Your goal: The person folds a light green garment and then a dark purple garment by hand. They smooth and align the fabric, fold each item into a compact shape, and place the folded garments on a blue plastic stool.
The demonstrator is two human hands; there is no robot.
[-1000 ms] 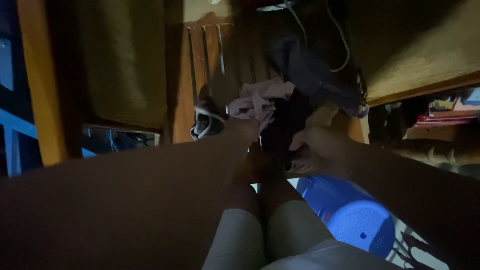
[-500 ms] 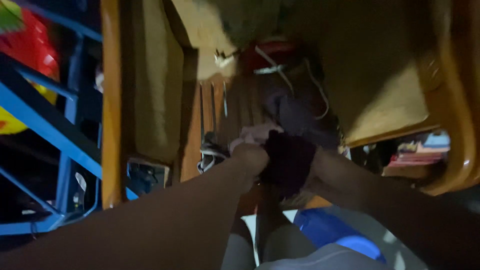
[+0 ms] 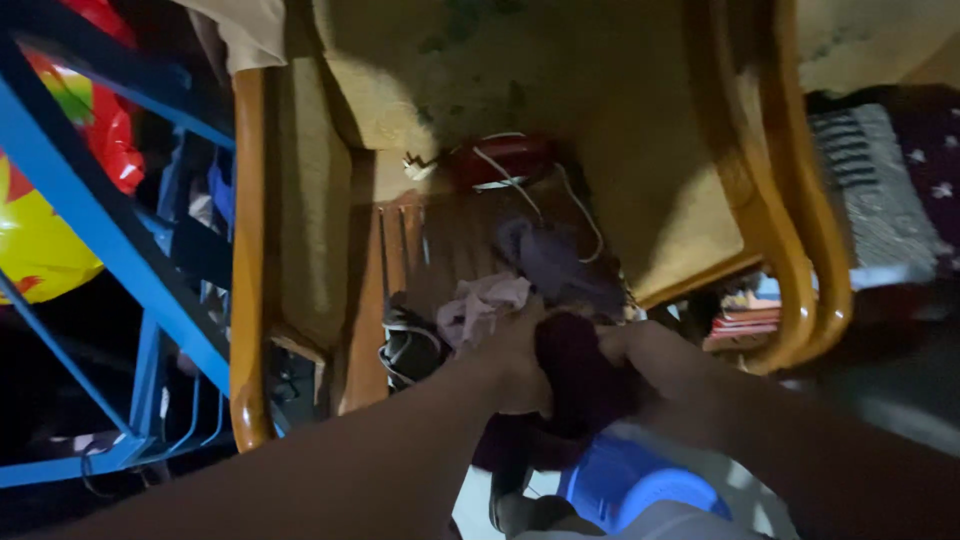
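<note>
From the head camera, in dim light, the left hand (image 3: pixel 515 360) is closed around the upper edge of a dark maroon cloth (image 3: pixel 580 385), and the right hand (image 3: pixel 625 350) grips the same cloth from the other side, its fingers mostly hidden behind the fabric. The cloth hangs between the two hands, just above a blue plastic stool (image 3: pixel 625 480) and in front of a low wooden table (image 3: pixel 365 340) with a slatted top. On that table, just beyond the hands, lie a pale pink garment (image 3: pixel 480 300), touching the left hand's knuckles, and a dark grey-blue garment (image 3: pixel 555 260) beside it. A black item with white cords (image 3: pixel 405 345) rests at the table's near edge. Farther back sit a red box (image 3: pixel 500 160) and a white cable (image 3: pixel 580 215). A blue metal frame (image 3: pixel 110 260) stands at the left, and a curved wooden chair arm (image 3: pixel 790 250) at the right.
</note>
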